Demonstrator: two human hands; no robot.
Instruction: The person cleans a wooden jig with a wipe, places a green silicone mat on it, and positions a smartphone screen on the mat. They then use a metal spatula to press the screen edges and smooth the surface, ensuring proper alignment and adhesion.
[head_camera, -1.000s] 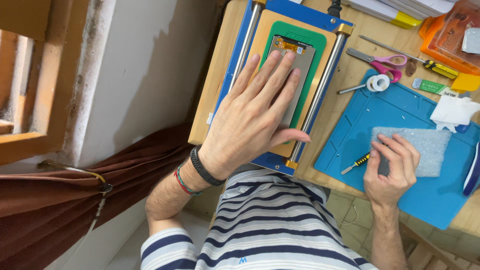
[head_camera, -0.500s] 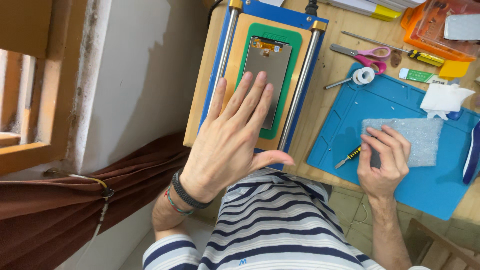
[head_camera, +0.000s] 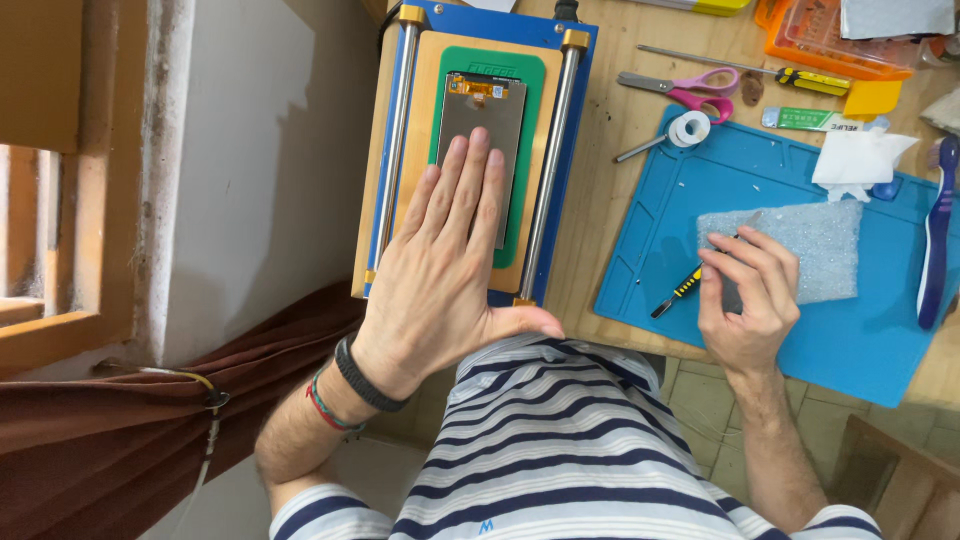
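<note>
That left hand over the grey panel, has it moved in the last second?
Yes. The left hand slid back toward the person; the grey panel's far end now shows.

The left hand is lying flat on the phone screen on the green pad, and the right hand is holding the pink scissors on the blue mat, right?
Not quite. The head view shows the right hand holds a small yellow-and-black screwdriver on the blue mat. The pink scissors lie untouched on the table. The left hand does lie flat on the phone screen on the green pad.

We are at a small repair workshop bench: under our left hand (head_camera: 445, 280) stands a blue screen-separating machine (head_camera: 478, 150), and around our right hand (head_camera: 745, 295) lie a blue work mat (head_camera: 800, 330), scissors (head_camera: 680, 90) and a screwdriver (head_camera: 680, 290).
</note>
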